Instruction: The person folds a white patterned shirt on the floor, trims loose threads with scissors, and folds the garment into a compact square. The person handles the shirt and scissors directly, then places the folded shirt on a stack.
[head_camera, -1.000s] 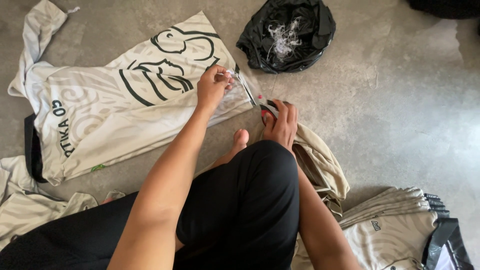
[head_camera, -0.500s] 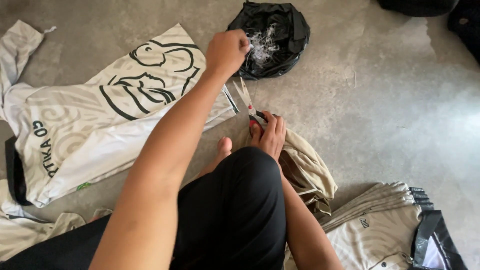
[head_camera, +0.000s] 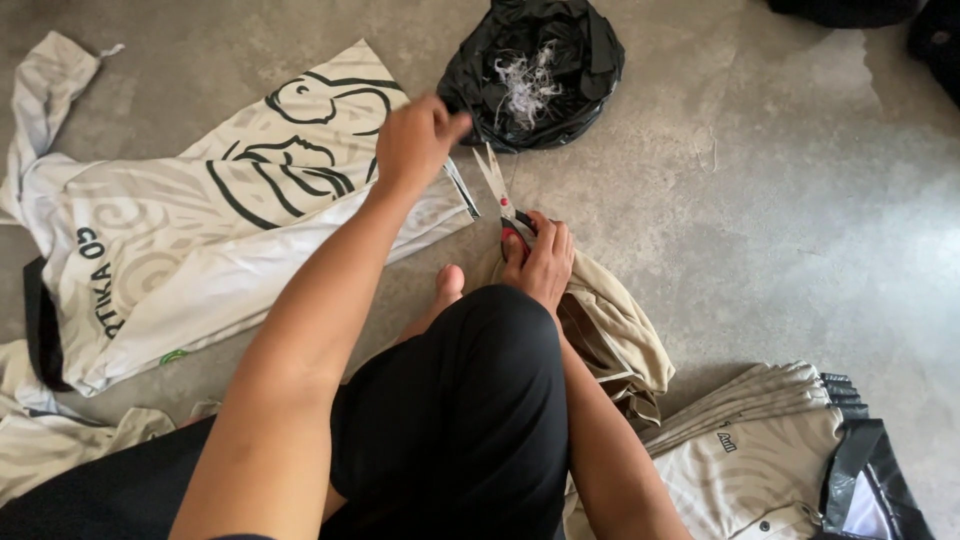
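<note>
Left hand (head_camera: 415, 140), fingers pinched together, hovers beside the black scrap bag (head_camera: 535, 70), already holding thread clippings; right hand (head_camera: 540, 258) grips scissors (head_camera: 500, 195); jersey (head_camera: 230, 230) remains spread, stacked jerseys (head_camera: 760, 450) wait.

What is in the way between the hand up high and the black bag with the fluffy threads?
Nothing visible. The left hand is raised right beside the black bag, with only bare floor between them.

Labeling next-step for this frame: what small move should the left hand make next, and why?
Probably carry on to the black bag and let go: the left hand is pinched shut just short of it, thread scraps already lie inside, and the right hand holds the scissors.
</note>
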